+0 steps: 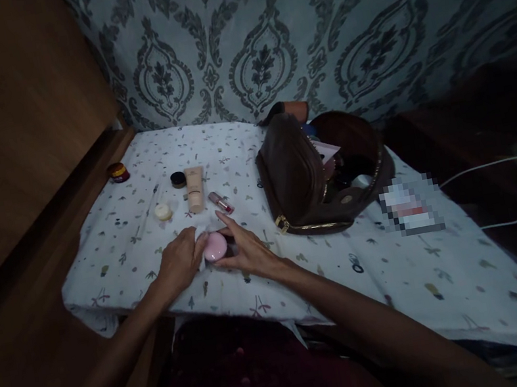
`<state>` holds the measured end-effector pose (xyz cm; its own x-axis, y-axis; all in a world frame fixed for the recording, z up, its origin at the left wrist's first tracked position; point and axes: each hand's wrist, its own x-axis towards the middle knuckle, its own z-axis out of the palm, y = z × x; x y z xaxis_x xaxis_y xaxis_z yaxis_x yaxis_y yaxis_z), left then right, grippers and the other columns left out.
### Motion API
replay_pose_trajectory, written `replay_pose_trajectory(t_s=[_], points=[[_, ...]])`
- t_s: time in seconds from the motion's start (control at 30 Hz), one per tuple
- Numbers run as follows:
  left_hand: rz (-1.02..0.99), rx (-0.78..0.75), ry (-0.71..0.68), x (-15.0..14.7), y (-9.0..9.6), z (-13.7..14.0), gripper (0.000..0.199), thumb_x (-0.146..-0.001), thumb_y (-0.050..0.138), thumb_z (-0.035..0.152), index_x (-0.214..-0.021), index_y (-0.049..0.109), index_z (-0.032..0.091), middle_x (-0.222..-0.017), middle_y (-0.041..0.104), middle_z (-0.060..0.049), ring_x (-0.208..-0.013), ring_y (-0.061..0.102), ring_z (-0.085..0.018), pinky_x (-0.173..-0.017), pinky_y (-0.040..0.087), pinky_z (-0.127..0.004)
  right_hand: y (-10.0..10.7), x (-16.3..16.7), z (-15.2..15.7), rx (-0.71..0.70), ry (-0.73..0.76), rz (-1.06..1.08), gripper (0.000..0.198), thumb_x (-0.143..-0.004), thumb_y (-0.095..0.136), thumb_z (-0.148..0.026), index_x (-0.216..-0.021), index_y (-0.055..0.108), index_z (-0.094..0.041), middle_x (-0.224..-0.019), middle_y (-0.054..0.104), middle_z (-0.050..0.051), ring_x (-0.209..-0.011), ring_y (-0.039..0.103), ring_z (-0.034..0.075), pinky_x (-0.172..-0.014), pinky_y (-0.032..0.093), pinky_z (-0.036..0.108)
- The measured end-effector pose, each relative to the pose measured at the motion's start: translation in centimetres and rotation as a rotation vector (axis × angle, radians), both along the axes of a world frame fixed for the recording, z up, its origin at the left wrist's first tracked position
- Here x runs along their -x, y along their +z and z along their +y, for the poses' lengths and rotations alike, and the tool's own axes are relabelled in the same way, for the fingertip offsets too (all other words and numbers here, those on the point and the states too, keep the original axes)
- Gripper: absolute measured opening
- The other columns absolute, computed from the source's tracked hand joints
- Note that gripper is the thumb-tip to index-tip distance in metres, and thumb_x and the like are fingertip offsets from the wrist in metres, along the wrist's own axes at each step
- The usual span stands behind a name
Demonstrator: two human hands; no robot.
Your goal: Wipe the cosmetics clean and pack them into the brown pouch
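Note:
A round, glossy pink compact (214, 246) is between my two hands, just above the cloth-covered table. My right hand (249, 250) grips it from the right, thumb below and fingers curved above. On the other side, my left hand (180, 258) is closed around a white tissue or cloth (199, 236) and presses it to the compact's left edge. Just beyond the hands lie a small lip gloss tube (221, 203), a beige cosmetic tube (195, 190), a cream-coloured round jar (162, 212) and a black-lidded jar (178, 179).
An unzipped brown bag (290, 171) with things inside stands to the right. Beside it is a blurred-out item (411, 206), and a black ring-like hair tie (356, 263) lies nearer. A dark red jar (118, 172) sits at the far left, near the wooden cabinet (19, 115).

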<state>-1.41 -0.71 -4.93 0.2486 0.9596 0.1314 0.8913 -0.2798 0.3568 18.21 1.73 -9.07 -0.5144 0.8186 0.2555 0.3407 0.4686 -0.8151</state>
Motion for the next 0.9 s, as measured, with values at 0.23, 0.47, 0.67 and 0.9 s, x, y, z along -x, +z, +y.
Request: replay_pose_trajectory(t_s=[0.23,0.47,0.67,0.9], points=[[0.232,0.04,0.045,-1.2,0.4,-1.5,0.032,-0.103,0.033,0.044,-0.103,0.05,0.016,-0.1,0.064,-0.012,-0.086,0.069,-0.027,-0.068,0.049,-0.034,-1.1,-0.1,0.3,-0.177,-0.025,-0.081,0.099,-0.074,0.082,-0.046,-0.155,0.03,-0.023,-0.131,0.061,0.015,-0.12,0.058,0.034,-0.104,0.045,0.054],[0.145,-0.021,0.013,-1.3,0.1,-2.1,0.029,-0.102,0.037,0.045,-0.103,0.047,0.018,-0.104,0.059,-0.01,-0.097,0.065,-0.028,-0.071,0.053,-0.036,-0.8,-0.3,0.3,-0.13,-0.109,-0.021,0.09,-0.079,0.075,-0.043,-0.154,0.032,-0.018,-0.136,0.057,0.017,-0.123,0.056,0.033,-0.102,0.047,0.05],[-0.065,-0.097,-0.01,-1.4,-1.4,-1.5,0.046,-0.101,0.041,0.044,-0.137,0.035,0.017,-0.121,0.057,-0.015,-0.113,0.062,-0.03,-0.085,0.056,-0.043,-0.9,-0.2,0.6,-0.037,-0.187,0.057,0.082,-0.078,0.075,-0.042,-0.149,0.04,-0.021,-0.124,0.064,0.013,-0.109,0.063,0.03,-0.093,0.052,0.045],[-0.375,-0.133,-0.069,-0.4,-1.2,-1.1,0.033,-0.101,0.043,0.037,-0.129,0.045,0.02,-0.113,0.063,-0.01,-0.101,0.064,-0.023,-0.086,0.054,-0.037,-0.6,-0.1,0.7,-0.055,-0.232,0.008,0.092,-0.069,0.083,-0.042,-0.148,0.041,-0.022,-0.117,0.066,0.011,-0.106,0.062,0.029,-0.09,0.052,0.044]])
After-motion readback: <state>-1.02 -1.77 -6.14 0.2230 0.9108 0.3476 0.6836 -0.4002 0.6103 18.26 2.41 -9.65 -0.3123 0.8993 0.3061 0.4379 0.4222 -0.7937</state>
